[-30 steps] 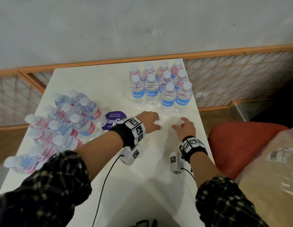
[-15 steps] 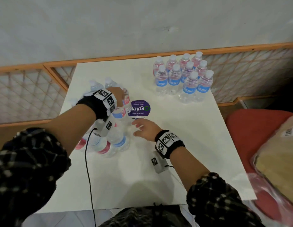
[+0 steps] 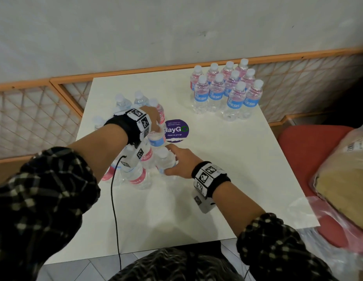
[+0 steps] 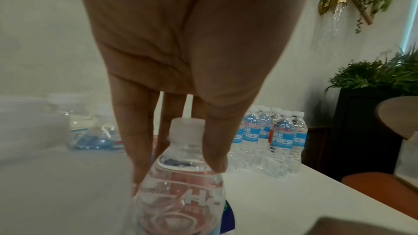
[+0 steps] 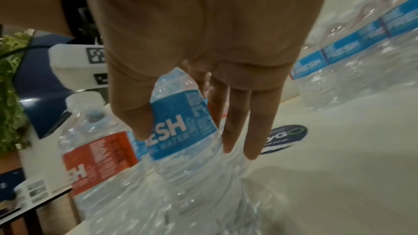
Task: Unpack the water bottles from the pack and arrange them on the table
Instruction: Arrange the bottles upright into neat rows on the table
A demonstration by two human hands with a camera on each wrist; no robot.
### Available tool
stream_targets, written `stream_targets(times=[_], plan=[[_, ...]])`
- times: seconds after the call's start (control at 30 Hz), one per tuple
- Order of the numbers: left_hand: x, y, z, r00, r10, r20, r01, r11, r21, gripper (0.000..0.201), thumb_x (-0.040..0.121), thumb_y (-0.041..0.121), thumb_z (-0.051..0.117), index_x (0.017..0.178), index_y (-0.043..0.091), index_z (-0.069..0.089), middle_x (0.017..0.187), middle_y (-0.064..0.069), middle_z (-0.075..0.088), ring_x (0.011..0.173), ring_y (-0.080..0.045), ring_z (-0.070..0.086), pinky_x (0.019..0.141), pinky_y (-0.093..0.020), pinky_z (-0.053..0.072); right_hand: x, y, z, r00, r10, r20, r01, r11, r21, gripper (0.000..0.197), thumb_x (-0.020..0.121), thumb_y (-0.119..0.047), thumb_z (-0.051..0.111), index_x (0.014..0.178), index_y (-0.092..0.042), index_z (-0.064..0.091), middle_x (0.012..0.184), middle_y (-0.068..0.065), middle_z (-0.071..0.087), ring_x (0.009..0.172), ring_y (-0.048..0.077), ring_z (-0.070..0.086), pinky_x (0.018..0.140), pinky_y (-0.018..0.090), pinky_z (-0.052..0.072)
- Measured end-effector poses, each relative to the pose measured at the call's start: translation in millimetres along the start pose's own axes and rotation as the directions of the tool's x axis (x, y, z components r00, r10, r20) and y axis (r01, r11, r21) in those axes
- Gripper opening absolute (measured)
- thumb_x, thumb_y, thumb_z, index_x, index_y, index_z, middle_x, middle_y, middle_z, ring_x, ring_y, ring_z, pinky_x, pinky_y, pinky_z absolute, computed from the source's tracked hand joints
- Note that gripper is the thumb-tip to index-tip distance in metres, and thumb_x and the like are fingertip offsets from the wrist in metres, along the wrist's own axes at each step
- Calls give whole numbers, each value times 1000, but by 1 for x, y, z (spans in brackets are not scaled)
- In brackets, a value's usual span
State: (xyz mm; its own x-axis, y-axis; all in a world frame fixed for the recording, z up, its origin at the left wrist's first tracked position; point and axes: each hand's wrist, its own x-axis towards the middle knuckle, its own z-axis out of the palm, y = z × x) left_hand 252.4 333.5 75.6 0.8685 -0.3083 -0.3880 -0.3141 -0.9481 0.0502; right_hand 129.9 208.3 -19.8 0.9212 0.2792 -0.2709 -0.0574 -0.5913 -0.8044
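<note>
Both our hands are at the pack [image 3: 134, 159] on the counter's [image 3: 217, 199] left side. Our left hand [image 3: 151, 118] has its fingers [image 4: 214, 149] curled round the neck of one upright bottle [image 4: 181, 176]. Our right hand [image 3: 178, 162] wraps a blue-labelled bottle [image 5: 181, 128] directly under it, long axis roughly vertical. The arranged group [image 3: 227, 92] stands well apart at the far right, nearer our right hand.

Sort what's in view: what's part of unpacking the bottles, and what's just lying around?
Job: pack; standing bottles; table; left hand and right hand, each holding a bottle.
Lying about: round sticker; red seat; plastic bag.
</note>
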Motion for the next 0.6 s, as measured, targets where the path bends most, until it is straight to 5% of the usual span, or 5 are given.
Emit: stream_targets(times=[0.2, 0.4, 0.6], plan=[[2, 33, 4, 991, 131, -34, -131, 991, -15, 30, 90, 24, 58, 115, 9, 65, 120, -10, 64, 108, -30, 60, 77, -26, 39, -11, 35, -49, 968, 112, -225, -100, 993, 66, 68, 69, -28, 79, 127, -22, 45, 115, 6, 65, 103, 26, 62, 91, 41, 50], [12, 84, 12, 977, 181, -115, -193, 975, -105, 36, 87, 33, 61, 119, 15, 61, 124, -8, 60, 113, -29, 54, 90, -32, 42, -21, 64, -98, 916, 204, -345, -164, 976, 143, 66, 76, -20, 75, 133, -18, 42, 122, 6, 60, 107, 24, 59, 86, 26, 44], [27, 126, 14, 967, 158, -200, -198, 960, -199, 30, 86, 27, 60, 114, 16, 60, 115, -10, 63, 106, -30, 56, 78, -29, 40, -26, 80, -121, 893, 237, -382, -178, 967, 184, 63, 79, -19, 72, 133, -18, 41, 125, 5, 57, 110, 24, 56, 87, 27, 44]])
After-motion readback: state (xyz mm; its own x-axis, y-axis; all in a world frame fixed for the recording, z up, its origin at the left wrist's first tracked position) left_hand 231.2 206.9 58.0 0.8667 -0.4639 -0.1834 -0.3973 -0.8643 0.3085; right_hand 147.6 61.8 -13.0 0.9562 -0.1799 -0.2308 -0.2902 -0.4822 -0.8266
